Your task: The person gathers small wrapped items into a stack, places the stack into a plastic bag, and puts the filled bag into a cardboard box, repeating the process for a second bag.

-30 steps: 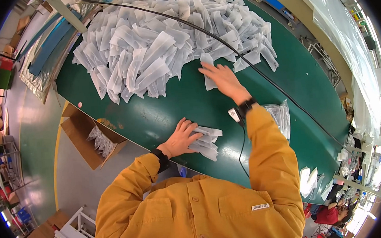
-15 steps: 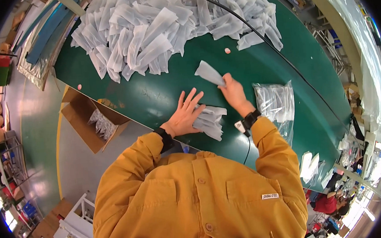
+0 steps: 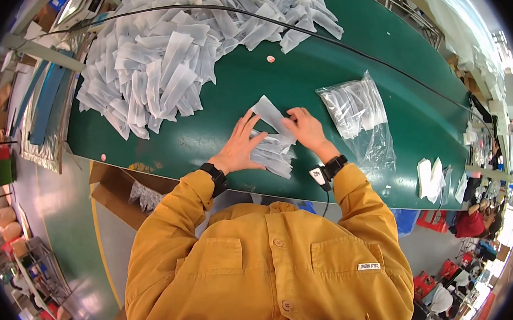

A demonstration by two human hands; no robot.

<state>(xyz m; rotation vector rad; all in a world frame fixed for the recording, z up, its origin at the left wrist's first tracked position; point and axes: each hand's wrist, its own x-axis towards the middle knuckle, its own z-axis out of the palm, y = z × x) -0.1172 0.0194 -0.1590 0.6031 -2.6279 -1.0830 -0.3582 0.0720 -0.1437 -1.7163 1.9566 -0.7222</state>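
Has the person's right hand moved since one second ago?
Yes: the right hand has moved toward the body, away from the large pile of translucent whitish pouches on the green table.

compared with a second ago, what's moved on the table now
The right hand has taken a white pouch from the edge of the pile and drawn it toward the body, to the small stack. The left hand stays by the stack; the rest of the pile stays put.
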